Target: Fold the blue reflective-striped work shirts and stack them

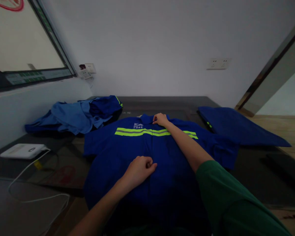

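Observation:
A blue work shirt lies spread on its back on the dark table, collar away from me. A yellow-green reflective band crosses its chest, and a small white logo sits above the band. My right hand is at the collar, its fingertips pinched together on the cloth beside the front opening. Nearer to me, my left hand is over the shirt's front, close to the centre line. Its fingers are loosely curled, and I see nothing between thumb and forefinger.
Crumpled blue clothes lie at the back left. A folded dark blue garment is on the right of the table. A white device with a cable rests at the left. Wall sockets are behind.

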`<state>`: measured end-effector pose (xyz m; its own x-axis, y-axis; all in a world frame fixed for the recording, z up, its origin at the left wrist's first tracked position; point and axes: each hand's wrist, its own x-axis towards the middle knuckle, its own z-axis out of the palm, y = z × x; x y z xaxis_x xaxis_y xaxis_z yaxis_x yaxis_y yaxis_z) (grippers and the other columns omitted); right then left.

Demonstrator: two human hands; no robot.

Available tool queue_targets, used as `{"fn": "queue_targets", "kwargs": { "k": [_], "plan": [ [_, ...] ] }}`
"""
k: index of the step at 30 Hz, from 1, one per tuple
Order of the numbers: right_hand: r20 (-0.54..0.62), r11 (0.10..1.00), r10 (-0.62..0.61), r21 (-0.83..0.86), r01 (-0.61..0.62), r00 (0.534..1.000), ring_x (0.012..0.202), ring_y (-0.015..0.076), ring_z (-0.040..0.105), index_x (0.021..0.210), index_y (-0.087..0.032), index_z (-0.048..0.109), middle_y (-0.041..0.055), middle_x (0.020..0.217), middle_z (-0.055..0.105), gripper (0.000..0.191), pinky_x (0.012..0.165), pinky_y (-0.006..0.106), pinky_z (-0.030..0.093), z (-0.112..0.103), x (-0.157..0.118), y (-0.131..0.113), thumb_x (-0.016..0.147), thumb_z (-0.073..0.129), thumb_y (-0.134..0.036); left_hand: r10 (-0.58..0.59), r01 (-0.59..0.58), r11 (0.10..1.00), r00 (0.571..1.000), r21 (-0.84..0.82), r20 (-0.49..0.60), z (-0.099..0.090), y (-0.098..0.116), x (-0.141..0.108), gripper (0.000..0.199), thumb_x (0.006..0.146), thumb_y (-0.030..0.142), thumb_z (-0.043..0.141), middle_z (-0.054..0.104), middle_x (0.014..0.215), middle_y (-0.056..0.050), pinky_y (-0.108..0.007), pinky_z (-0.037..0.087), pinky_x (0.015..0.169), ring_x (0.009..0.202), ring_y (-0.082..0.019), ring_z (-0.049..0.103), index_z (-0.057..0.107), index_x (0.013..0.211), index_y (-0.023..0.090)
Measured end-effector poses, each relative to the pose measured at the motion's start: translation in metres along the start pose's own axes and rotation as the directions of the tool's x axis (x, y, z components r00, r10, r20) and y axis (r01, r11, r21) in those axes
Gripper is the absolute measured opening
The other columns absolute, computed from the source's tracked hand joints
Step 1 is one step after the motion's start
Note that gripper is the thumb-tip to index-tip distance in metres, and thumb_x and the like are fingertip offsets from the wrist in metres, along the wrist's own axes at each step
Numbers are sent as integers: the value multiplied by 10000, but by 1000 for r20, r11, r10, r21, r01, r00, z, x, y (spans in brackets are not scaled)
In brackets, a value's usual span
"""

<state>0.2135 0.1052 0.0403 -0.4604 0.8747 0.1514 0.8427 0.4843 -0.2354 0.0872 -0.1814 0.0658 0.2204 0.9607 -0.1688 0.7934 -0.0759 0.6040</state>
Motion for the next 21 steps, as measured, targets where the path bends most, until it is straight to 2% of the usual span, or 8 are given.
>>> {"fn": "queue_targets", "kwargs": {
  "k": [4, 6, 8, 10, 12, 16, 19, 21],
  "plan": [
    [-19, 999, -38, -30, 37, 999, 1082, 248, 552, 961, -223, 702, 79, 1090, 683, 262, 936, 380, 388, -9, -5, 0, 756, 742, -381, -19, -5, 979, 994, 205, 112, -9, 2, -5, 355, 858, 440, 505, 625, 638, -26, -261, 276, 526, 581, -170, 559, 567, 601, 203],
    [-78, 999, -49, -27, 48, 996, 1115, 241, 539, 1058, -215, 685, 103, 1163, 654, 329, 959, 366, 382, -22, -5, 9, 822, 661, -443, -1, -27, 969, 994, 245, 112, -27, 1, 0, 383, 857, 488, 501, 641, 652, -34, -265, 291, 526, 584, -180, 569, 600, 617, 207],
    [-136, 999, 23, -19, -26, 990, 1138, 217, 543, 1155, -192, 656, 122, 1216, 633, 359, 963, 320, 386, -41, -7, 29, 923, 512, -426, 39, -52, 967, 998, 249, 57, -51, -5, 17, 408, 867, 513, 477, 653, 669, -41, -266, 317, 530, 595, -183, 577, 625, 649, 202],
    [-127, 985, 165, -25, -170, 978, 1128, 201, 569, 1198, -164, 642, 132, 1221, 638, 370, 932, 273, 403, -58, -12, 55, 971, 412, -345, 115, -105, 968, 993, 229, -31, -76, -17, 46, 381, 877, 480, 464, 666, 699, -43, -262, 354, 551, 630, -183, 590, 649, 715, 189],
    [-53, 958, 280, -54, -282, 959, 1048, 214, 621, 1154, -129, 673, 149, 1152, 675, 345, 863, 260, 437, -71, -22, 84, 953, 437, -279, 142, -115, 973, 982, 201, -128, -97, -33, 85, 333, 877, 420, 468, 673, 713, -43, -252, 392, 578, 656, -179, 606, 663, 769, 172],
    [109, 923, 381, -97, -372, 918, 877, 216, 672, 977, -88, 745, 148, 961, 730, 258, 746, 238, 459, -77, -50, 125, 871, 578, -254, 116, -40, 974, 933, 224, -340, -118, -68, 169, 254, 862, 300, 493, 707, 927, -75, -247, 464, 735, 850, -188, 643, 664, 957, 138],
    [186, 926, 378, -82, -369, 907, 851, 197, 670, 927, -104, 759, 111, 927, 737, 251, 715, 215, 457, -74, -61, 134, 829, 638, -302, 61, 56, 947, 935, 315, -349, -123, -88, 218, 323, 873, 268, 477, 663, 1155, -101, -264, 452, 895, 1061, -203, 608, 624, 1132, 143],
    [254, 938, 345, -47, -344, 904, 840, 185, 665, 911, -126, 762, 72, 893, 739, 260, 697, 206, 458, -74, -61, 134, 810, 651, -339, -7, 135, 922, 943, 363, -333, -126, -101, 240, 365, 886, 286, 456, 627, 1234, -124, -299, 439, 945, 1152, -234, 571, 605, 1190, 150]
  ]
}}
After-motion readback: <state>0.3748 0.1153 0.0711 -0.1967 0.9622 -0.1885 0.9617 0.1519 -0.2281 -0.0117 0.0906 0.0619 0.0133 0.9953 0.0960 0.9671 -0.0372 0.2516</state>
